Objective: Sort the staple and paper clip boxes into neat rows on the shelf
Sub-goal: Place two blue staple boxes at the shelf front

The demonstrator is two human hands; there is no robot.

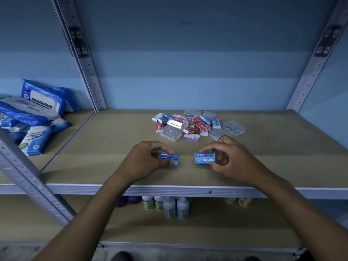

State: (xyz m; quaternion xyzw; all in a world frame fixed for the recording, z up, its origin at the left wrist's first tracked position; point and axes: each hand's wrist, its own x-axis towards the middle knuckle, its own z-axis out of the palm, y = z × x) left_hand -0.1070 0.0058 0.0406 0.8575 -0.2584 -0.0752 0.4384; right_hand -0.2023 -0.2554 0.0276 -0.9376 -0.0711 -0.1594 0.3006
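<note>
At the centre of the frame our left hand [146, 159] pinches a blue staple box [169, 158], tilted on its edge, while our right hand [228, 161] grips a second blue staple box [204, 158] just beside it, label facing up. Both sit low over the shelf [94, 147] near its front edge. Behind them, upper centre, lies a jumbled pile of boxes [195, 125]. Wipe packets [32, 117] fill the left.

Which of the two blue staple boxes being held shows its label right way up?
The blue box in the right hand, reading "Staples" upright. The box in the left hand is turned so that its "Staples" wording appears upside down.
</note>
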